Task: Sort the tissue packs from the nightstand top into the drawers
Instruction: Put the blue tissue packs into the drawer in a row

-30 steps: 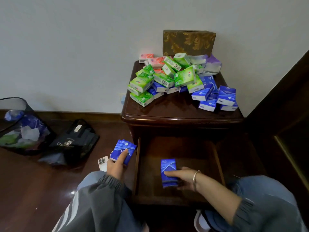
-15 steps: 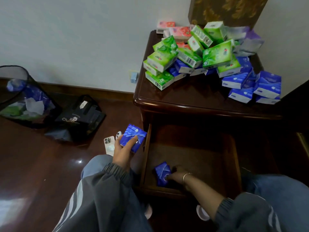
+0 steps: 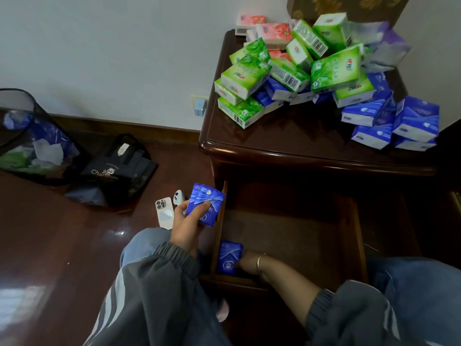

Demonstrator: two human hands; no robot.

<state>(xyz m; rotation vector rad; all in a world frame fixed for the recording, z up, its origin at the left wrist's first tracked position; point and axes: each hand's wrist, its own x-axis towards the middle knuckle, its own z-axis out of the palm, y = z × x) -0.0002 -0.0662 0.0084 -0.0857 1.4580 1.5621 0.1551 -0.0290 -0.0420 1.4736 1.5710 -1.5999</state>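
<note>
Looking down from the head camera, I see the left hand (image 3: 189, 228) grasping the held blue packs (image 3: 205, 208). They seem to be two flat, glossy plastic packets pressed together, with the thumb across their front. The hand holds them above the floor, just beside the left wall of the open drawer (image 3: 349, 245).

The drawer is a dark wooden box with a dull, matt bottom. In its near left corner one blue pack (image 3: 229, 257) stands on its edge against the left wall. The right hand (image 3: 245, 262) is low in the drawer and touches this pack. It lies in shadow, so I cannot tell if the fingers grip the pack or only rest on it. A thin metal bracelet (image 3: 260, 262) is on the wrist.

On the polished, rounded top of the nightstand (image 3: 287, 136) lies a loose heap of soft rectangular packs. The green packs (image 3: 334, 71) are in the middle, the pink packs (image 3: 275, 32) are at the back, and the blue packs on top (image 3: 416, 118) are at the right.

On the shiny wooden floor a phone (image 3: 164, 212) lies near the left hand. Farther left are a black bag (image 3: 117, 168) and a mesh bin (image 3: 27, 136).
</note>
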